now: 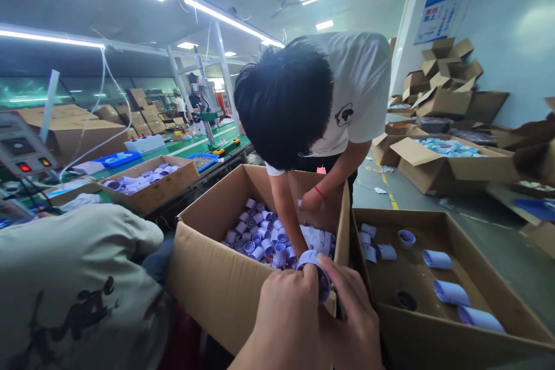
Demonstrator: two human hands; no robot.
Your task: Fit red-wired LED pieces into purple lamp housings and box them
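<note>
A short pale lilac plastic cylinder point(324, 288), with small parts visible inside, is held between my two hands at the front edge of a large cardboard box. My left hand point(281, 312) is closed, its fingers at the cylinder's open end. My right hand point(353, 306) grips the cylinder from the right side. Many similar cylinders point(257, 252) lie loose in the large box point(217, 280). Leaning over that box, a co-worker in a white shirt point(359, 87) reaches one arm point(291, 214) down among the cylinders; that person's fingers are hidden.
To the right, a shallower cardboard box point(489, 263) holds several scattered cylinders. Another person's grey-shirted back point(78, 277) fills the lower left. Behind it, a green workbench point(173, 153) carries a box of cylinders point(169, 191). Opened cartons point(446, 104) are piled by the wall.
</note>
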